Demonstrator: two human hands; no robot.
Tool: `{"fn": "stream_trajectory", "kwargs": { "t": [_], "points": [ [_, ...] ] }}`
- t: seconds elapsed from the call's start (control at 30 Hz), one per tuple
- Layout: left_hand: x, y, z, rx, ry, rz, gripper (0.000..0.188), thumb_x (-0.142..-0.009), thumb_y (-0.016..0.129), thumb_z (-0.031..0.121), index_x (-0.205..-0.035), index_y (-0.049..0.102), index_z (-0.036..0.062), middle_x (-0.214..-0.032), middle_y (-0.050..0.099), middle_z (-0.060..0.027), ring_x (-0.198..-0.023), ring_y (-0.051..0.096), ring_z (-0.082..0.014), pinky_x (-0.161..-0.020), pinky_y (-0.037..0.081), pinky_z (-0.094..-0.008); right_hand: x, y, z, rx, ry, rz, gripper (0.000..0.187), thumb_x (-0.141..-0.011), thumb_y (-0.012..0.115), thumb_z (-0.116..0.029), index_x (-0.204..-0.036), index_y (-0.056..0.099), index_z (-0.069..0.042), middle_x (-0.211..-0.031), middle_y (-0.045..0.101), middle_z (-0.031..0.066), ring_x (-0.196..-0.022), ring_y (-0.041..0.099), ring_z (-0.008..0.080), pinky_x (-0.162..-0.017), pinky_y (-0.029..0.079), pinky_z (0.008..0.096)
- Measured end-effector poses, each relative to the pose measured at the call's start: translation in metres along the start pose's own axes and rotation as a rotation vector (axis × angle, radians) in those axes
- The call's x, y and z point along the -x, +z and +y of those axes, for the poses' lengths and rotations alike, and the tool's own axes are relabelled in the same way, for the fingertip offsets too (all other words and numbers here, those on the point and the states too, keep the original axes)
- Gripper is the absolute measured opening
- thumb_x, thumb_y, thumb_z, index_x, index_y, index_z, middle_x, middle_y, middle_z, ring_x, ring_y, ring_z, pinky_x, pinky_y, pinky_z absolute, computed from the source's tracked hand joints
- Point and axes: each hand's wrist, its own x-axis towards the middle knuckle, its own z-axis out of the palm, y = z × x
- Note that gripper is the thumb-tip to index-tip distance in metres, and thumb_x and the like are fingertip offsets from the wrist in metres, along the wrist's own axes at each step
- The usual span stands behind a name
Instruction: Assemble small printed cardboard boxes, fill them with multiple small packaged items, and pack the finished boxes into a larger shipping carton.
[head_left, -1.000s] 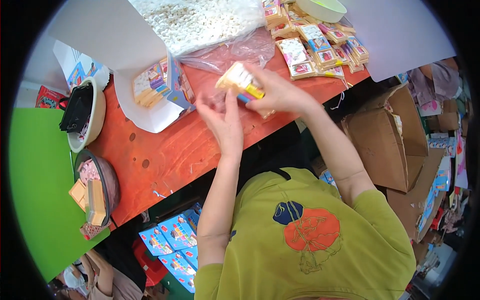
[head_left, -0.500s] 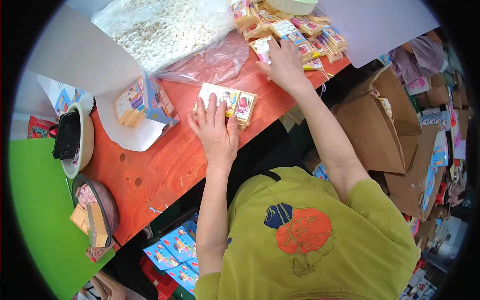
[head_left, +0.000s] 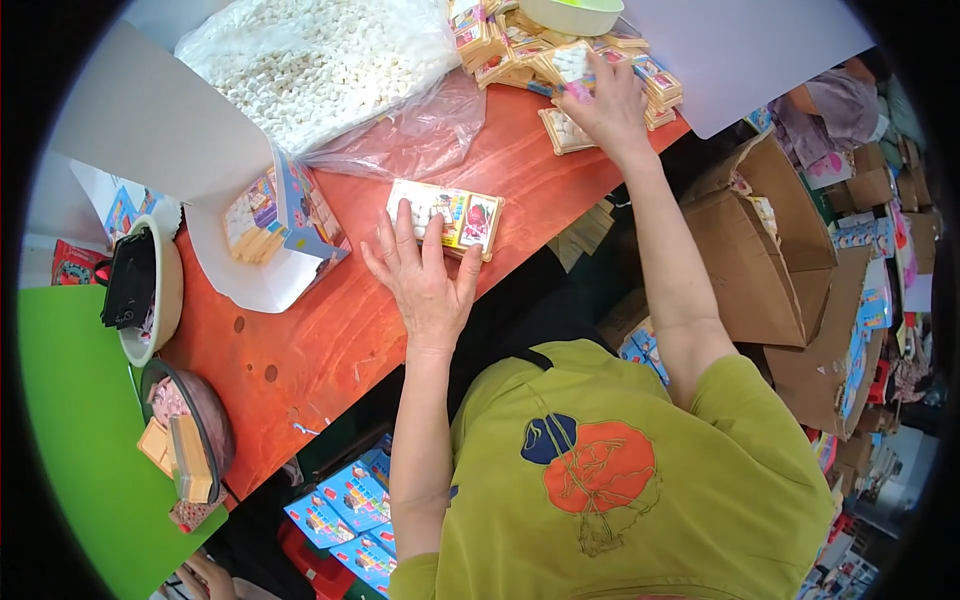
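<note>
My left hand [head_left: 425, 290] lies with fingers spread over a small wood-coloured tray pack [head_left: 480, 222] on the red table. White pieces fill one end of the pack, and a card with a red fruit picture covers the other. Farther off to the right, my right hand [head_left: 615, 112] grips a similar tray of white pieces [head_left: 572, 66] between thumb and fingers, at the edge of a heap of such packs [head_left: 655, 85]. Just below that hand, another tray with white pieces [head_left: 565, 133] rests on the table, partly hidden by the hand.
A clear bag of small white pieces [head_left: 330, 75] spreads across the far side. To the left stand an open carton holding packs [head_left: 312, 215], a cream basin [head_left: 168, 300] and a dark-rimmed bowl [head_left: 225, 430]. Cardboard boxes [head_left: 750, 250] are at right; blue printed boxes [head_left: 350, 505] sit below the table.
My right hand has moved right and away, lifting a tray at the heap; another tray now shows below it. My left hand stays on its pack, fingers slightly shifted.
</note>
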Motion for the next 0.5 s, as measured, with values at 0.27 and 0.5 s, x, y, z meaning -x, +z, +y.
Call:
{"fn": "stream_trajectory", "kwargs": {
  "t": [0.27,0.5],
  "points": [
    [0.0,0.001,0.004,0.033,-0.001,0.04,0.065,-0.085,0.076,0.05,-0.13,0.062,0.0052,-0.153,0.042,-0.0228,-0.148,0.029,-0.0435,-0.118,0.013,-0.0683,0.007,0.025,0.019,-0.033,-0.018,-0.074,0.078,-0.081,0.078,-0.042,-0.147,0.049,-0.012,-0.131,0.052,0.0203,-0.125,0.055,0.0389,-0.1,0.047,0.0523],
    [0.003,0.005,0.0,0.052,-0.023,0.082,0.066,-0.084,0.076,0.051,-0.129,0.063,0.0048,-0.152,0.042,-0.0231,-0.146,0.031,-0.044,-0.117,0.016,-0.0676,0.024,0.005,-0.047,-0.269,-0.282,-0.12,0.073,-0.08,0.08,-0.03,-0.144,0.051,-0.013,-0.126,0.055,0.0189,-0.113,0.06,0.0366,-0.097,0.049,0.0483]
  ]
}}
